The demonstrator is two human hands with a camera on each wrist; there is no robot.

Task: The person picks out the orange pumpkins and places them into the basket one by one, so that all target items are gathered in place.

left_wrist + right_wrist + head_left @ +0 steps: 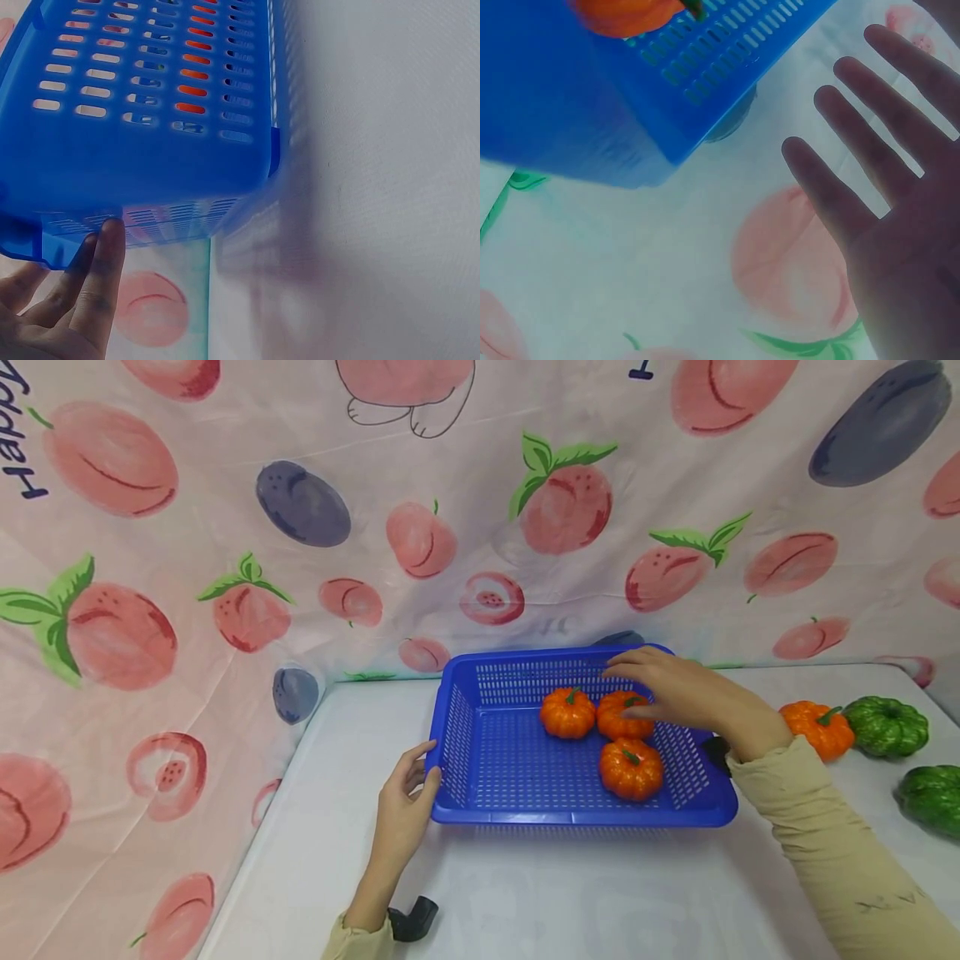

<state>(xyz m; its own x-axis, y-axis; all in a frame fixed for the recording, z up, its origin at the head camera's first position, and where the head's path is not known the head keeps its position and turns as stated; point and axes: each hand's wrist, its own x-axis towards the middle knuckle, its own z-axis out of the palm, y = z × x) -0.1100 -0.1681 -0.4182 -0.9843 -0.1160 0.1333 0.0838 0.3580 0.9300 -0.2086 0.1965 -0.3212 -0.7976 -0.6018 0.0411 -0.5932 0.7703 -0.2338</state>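
Note:
A blue plastic basket (525,817) with slotted walls stands on the white table, holding three small orange pumpkins: one at the back (567,713), one beside it (617,720) partly behind my right thumb, and one nearer the front (632,770). At the basket's left rim, my left hand (403,806) grips the edge between thumb and fingers; its fingers (101,281) show against the outer wall in the left wrist view. My right hand (678,689) hovers over the basket's back right part, fingers extended and holding nothing. The right wrist view shows its fingers (877,127) spread apart.
Right of the basket lie another orange pumpkin (817,727), a green pumpkin (887,727) and a further green vegetable (930,800), partly cut off by the frame. A fruit-printed cloth (480,527) hangs behind the table (540,893) and along its left side.

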